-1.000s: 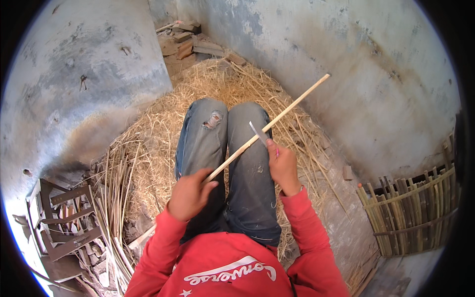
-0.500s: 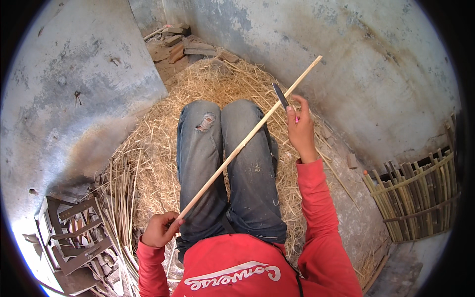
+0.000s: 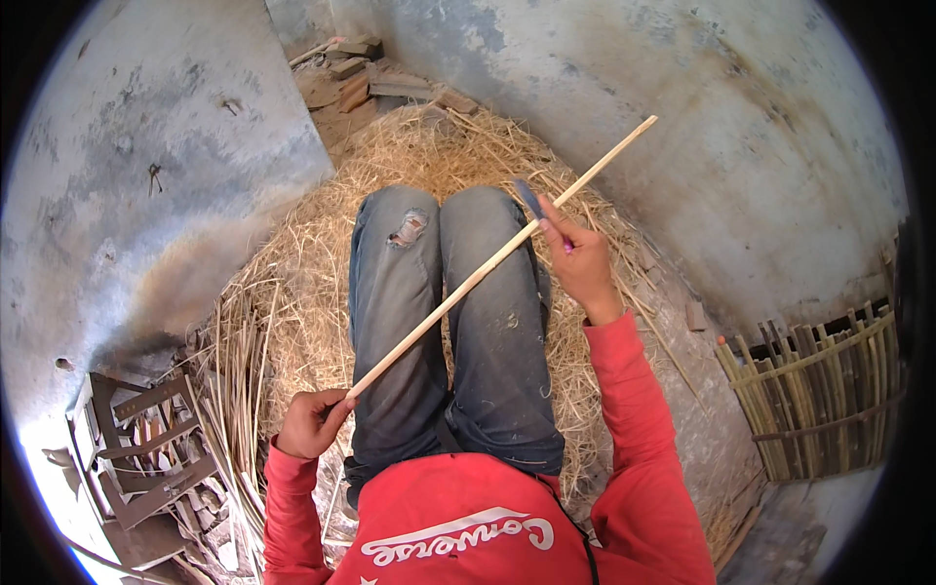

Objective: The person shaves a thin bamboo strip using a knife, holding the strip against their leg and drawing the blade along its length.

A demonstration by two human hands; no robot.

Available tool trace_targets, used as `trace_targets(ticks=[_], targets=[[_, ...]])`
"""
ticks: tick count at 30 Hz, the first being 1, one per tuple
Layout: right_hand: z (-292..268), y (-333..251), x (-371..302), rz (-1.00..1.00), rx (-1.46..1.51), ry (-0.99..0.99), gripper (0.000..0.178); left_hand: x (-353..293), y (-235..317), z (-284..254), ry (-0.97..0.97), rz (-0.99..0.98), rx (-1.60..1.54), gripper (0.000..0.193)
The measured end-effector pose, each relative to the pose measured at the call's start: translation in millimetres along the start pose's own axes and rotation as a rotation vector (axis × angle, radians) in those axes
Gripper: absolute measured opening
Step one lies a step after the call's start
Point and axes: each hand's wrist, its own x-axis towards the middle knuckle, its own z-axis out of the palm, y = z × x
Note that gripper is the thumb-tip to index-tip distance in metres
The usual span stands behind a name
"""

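A long pale wooden strip, perhaps bamboo, (image 3: 458,292) runs diagonally over my knees, from lower left to upper right. My left hand (image 3: 314,423) pinches its near end beside my left thigh. Above my right knee, my right hand (image 3: 582,255) grips a knife (image 3: 529,200) by a handle showing a bit of purple. The knife's dark blade lies across the strip and points up and left. The strip's far end sticks out past my right hand. Jeans with a torn knee cover my legs (image 3: 398,292).
Pale shavings (image 3: 409,151) cover the floor around my legs. Thin strips (image 3: 239,380) lie to the left, near a dark broken frame (image 3: 161,439). A slatted basket (image 3: 819,395) stands at right. Bricks (image 3: 361,73) lie at the back, between worn walls (image 3: 624,68).
My right hand and the knife have shifted down and left along the strip, toward my knee. The strip's far end sits slightly further right. My left hand keeps its pinch.
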Motion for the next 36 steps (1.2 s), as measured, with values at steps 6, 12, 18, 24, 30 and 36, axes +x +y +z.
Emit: trace_targets(ticks=[6,12,18,24,30,36], targets=[[25,-32,-20,-0.039,-0.011,-0.116,0.032,13,7,9,0.009,-0.011,0.019,0.022],[26,-28,-22,-0.026,-0.007,-0.105,0.033,16,0,11,0.009,0.045,0.001,0.02],[29,-47,-29,-0.089,0.012,-0.277,0.034,36,18,38,0.061,0.15,-0.073,0.018],[25,-11,-28,0.059,0.197,-0.169,0.033,50,32,33,0.064,0.159,-0.056,0.019],[-1,3,5,0.037,-0.063,0.118,0.036,30,29,11,0.024,0.02,0.052,0.017],[17,-6,-4,-0.06,-0.086,0.025,0.034,32,31,21,0.129,0.16,0.141,0.013]])
